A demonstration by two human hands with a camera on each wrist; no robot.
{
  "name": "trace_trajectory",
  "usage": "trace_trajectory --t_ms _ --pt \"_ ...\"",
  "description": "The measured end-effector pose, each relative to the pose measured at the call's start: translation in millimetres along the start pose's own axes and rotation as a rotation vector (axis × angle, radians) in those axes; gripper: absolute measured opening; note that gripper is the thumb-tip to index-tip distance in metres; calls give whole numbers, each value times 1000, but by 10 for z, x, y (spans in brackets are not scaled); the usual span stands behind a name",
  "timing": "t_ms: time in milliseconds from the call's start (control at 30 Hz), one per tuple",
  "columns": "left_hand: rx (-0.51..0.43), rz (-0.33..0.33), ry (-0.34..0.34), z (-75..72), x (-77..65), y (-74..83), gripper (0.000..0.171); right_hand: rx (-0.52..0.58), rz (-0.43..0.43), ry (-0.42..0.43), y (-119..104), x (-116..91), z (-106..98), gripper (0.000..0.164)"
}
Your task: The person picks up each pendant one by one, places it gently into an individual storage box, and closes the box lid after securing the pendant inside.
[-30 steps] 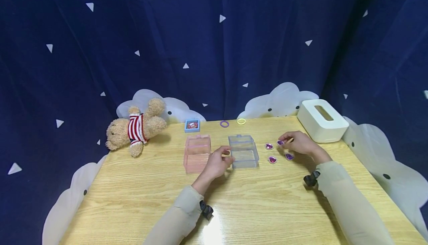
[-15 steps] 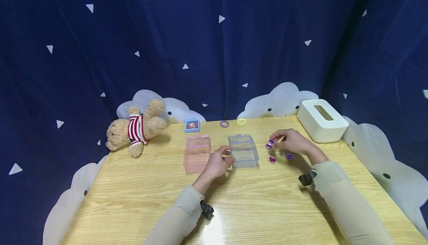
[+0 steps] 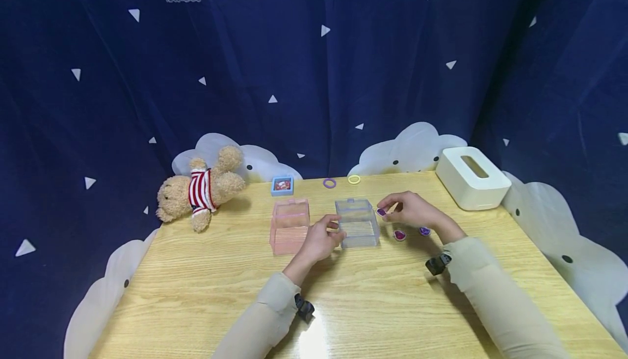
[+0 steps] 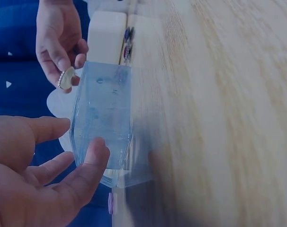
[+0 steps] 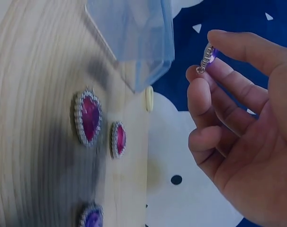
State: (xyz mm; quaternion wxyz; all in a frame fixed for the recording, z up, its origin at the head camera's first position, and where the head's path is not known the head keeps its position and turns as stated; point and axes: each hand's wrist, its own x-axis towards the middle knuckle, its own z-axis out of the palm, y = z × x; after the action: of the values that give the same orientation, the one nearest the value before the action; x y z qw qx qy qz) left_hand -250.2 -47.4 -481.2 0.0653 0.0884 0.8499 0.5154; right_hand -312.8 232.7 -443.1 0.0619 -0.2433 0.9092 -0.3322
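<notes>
My right hand (image 3: 412,209) pinches a purple gem pendant (image 5: 210,54) with a silver beaded rim between thumb and finger. It hangs just right of a clear bluish box (image 3: 362,242), whose lid is tipped back. My left hand (image 3: 320,241) is at the box's left side; in the left wrist view thumb and fingers are spread near its end, and firm contact cannot be told. Beneath the right hand lie a large pink-red pendant (image 5: 89,118), a smaller-looking pink one (image 5: 119,139) and a purple one (image 5: 92,216). The smaller-looking pink one is hidden in the head view.
A pink box (image 3: 288,248), its lid also tipped back, stands left of the clear one. Behind are a small blue-framed box (image 3: 282,186), a purple ring (image 3: 330,183) and a yellow ring (image 3: 354,179). A teddy bear (image 3: 200,189) lies left; a white tissue box (image 3: 473,178) stands right.
My right hand has moved left with the purple pendant, passing over the loose pendants to the clear box's right edge. The left hand has stayed at the box.
</notes>
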Motion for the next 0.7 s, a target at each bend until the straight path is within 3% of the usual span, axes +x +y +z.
trace_trajectory --t_ms 300,700 --pt "2 -1 9 7 -1 -3 49 23 -56 -49 -72 70 148 27" --pt "-4 3 19 7 25 -13 51 19 -55 -83 -175 144 256 25"
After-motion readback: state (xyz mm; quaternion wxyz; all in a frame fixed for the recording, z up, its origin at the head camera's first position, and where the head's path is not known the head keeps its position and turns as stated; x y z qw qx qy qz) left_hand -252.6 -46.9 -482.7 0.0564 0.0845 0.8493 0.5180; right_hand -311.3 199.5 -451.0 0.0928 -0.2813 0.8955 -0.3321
